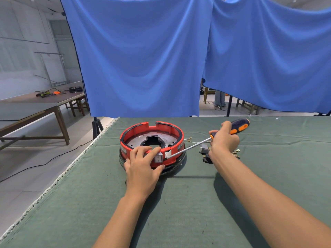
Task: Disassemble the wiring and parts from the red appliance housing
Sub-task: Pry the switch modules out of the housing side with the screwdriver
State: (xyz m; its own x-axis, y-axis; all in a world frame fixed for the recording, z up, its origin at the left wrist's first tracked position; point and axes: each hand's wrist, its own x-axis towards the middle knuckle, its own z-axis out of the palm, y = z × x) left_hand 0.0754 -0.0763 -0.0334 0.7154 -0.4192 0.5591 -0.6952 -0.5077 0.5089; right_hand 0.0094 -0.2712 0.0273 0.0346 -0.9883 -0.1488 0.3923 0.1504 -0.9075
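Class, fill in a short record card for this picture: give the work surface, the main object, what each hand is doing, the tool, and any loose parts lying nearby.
surface: green cloth over a table
main object: red housing, round, open on top, metal plate inside
left hand: grips the housing's near wall, by the white switch
right hand: holds the screwdriver
tool tip: against the housing beside the switch
loose parts: small grey part and wires with ring terminals, right of the housing

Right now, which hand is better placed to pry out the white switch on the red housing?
The right hand. It grips the screwdriver, whose tip sits by the white switch. The left hand grips the red housing beside the switch, steadying it.
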